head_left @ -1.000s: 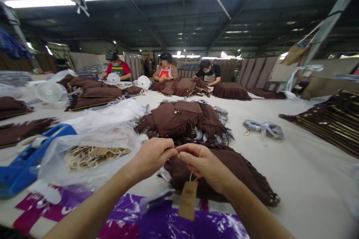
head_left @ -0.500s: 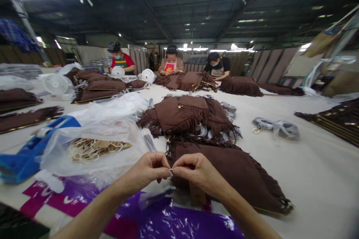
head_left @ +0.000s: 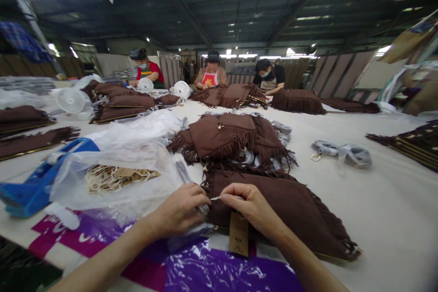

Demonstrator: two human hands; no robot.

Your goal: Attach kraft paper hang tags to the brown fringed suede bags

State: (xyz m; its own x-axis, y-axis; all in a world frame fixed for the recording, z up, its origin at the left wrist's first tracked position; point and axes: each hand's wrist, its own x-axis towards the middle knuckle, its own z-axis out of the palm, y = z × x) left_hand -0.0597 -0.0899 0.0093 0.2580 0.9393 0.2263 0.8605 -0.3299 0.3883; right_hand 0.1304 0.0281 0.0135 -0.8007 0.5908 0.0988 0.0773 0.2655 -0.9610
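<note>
A brown fringed suede bag lies flat on the white table just in front of me. A brown card hang tag dangles from its near left corner on a thin string. My right hand is pinched on the pale string above the tag. My left hand is closed at the bag's left corner, with fingers curled over the bag's edge and a bit of clear plastic. The two hands are a few centimetres apart.
A heap of the same brown fringed bags sits behind. A clear plastic bag of tags with strings lies left, beside a blue tool. Purple plastic sheet covers the near edge. Wrapped straps lie right. Three people work at the far side.
My hands have come down from mid-air onto the bag's near left corner and drawn slightly apart. The tag now hangs against the bag's front edge. The camera has tilted down.
</note>
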